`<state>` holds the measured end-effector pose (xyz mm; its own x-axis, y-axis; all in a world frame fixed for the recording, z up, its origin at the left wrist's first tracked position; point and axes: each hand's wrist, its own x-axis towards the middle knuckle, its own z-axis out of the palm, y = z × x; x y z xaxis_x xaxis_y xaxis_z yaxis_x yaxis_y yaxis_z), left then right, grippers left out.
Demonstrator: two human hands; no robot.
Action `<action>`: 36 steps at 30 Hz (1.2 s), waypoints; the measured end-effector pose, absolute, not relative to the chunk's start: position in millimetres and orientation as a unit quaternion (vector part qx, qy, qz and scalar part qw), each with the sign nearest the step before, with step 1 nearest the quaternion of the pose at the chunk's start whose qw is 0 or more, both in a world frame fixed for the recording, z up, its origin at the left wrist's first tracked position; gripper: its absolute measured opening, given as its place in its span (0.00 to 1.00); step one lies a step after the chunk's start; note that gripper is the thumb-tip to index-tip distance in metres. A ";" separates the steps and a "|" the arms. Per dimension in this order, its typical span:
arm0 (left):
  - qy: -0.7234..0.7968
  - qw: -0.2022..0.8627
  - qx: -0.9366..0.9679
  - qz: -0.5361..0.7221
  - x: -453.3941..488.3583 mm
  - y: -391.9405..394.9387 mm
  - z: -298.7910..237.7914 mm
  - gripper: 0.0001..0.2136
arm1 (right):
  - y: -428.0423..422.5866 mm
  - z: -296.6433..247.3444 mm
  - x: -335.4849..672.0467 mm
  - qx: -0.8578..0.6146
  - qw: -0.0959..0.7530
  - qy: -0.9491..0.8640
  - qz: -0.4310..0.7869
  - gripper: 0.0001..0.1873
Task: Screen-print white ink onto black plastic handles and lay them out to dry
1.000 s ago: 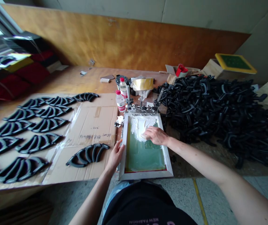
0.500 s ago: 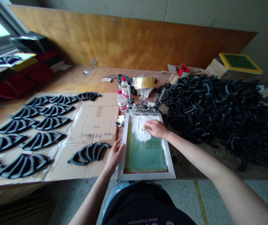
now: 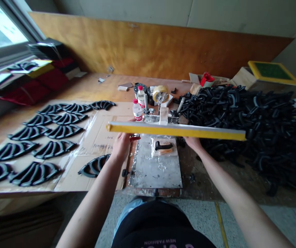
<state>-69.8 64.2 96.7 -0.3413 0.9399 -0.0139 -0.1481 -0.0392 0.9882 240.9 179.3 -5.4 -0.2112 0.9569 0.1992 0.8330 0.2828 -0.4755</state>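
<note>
The screen-printing frame is raised and seen edge-on, with its yellow near side crossing in front of both hands. Below it lies a metal base plate, where a black curved plastic part rests in a small holder. My left hand is behind and under the frame's left portion; its visible fingers are apart, with the middle of the hand covered. Under the frame's right portion is my right hand, its fingers mostly hidden. A pale scraper stands upright behind the frame.
Fan-shaped groups of black parts lie on cardboard at the left. A big heap of black parts covers the right side. Two bottles with red caps, a tape roll and hinge clamps stand behind.
The frame has swung up from lying flat, uncovering the plate and black part. My right hand has left the scraper and moved right; my left hand has moved forward off the frame's side.
</note>
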 end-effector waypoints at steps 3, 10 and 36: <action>0.536 0.436 0.323 0.646 -63.6 70.7 88.9 0.24 | 152.0 -35.5 217.1 -0.472 0.200 -0.839 0.182 0.12; 0.614 0.585 0.264 0.460 -28.9 -15.5 19.0 0.29 | 119.4 -10.2 176.7 -0.376 0.201 -0.875 0.230 0.04; 0.845 0.442 0.175 0.244 -323.7 -122.2 -108.0 0.22 | 0.2 -86.5 -146.0 -0.337 -0.024 -0.918 0.208 0.20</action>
<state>-323.7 -122.2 -108.0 -0.5482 0.5113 -0.6618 0.0808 0.8200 0.5666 -146.0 0.2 -86.5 -0.7715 0.6091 -0.1838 0.6288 0.6860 -0.3660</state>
